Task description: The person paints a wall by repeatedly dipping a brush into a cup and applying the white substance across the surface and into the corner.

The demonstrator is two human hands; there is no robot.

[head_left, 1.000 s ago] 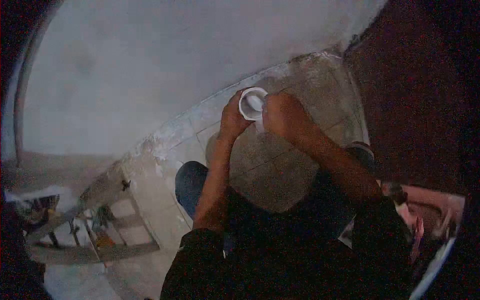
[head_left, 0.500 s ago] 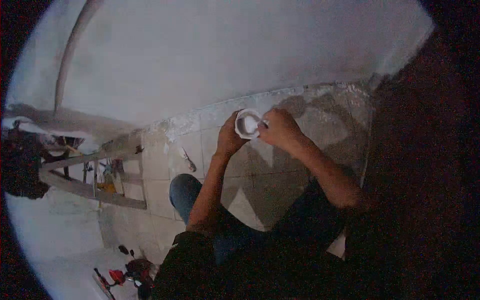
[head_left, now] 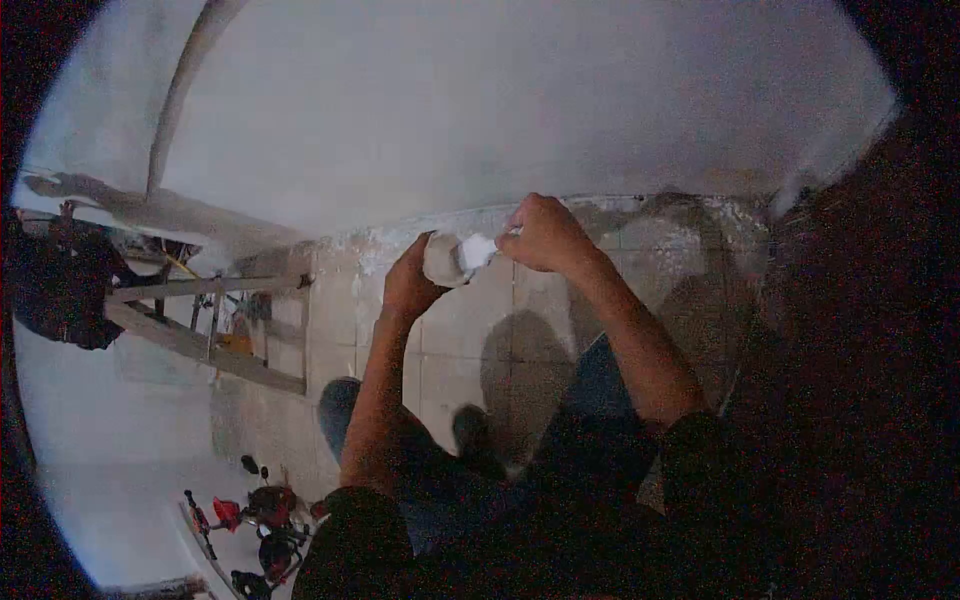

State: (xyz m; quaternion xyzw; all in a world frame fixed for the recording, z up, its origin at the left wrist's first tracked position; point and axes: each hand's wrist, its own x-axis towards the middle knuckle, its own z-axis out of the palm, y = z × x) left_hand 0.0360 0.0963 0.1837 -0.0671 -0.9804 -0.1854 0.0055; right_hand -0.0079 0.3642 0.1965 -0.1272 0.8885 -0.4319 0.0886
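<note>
My left hand (head_left: pixel 408 282) is wrapped round a small white tub (head_left: pixel 440 262), its mouth tilted toward my right hand. White paste (head_left: pixel 478 250) shows at the rim, on the side facing that hand. The fingers of my right hand (head_left: pixel 543 235) are closed in a pinch on a thin tool whose end is in the white paste. Most of the tool is covered by the fingers and paste, so its kind cannot be made out. Both hands are above the tiled floor, close to the base of the wall.
A pale wall (head_left: pixel 520 100) rises ahead, with white splashes along its foot. On the left a wooden ladder (head_left: pixel 210 340) stands near a person in dark clothes (head_left: pixel 65 280). A red and black motorbike (head_left: pixel 270 510) is at lower left. My knees are below my arms.
The tub has moved left and tipped toward my right hand, and the white paste now shows at its rim. The scraper-like tool seen on the floor earlier is no longer visible.
</note>
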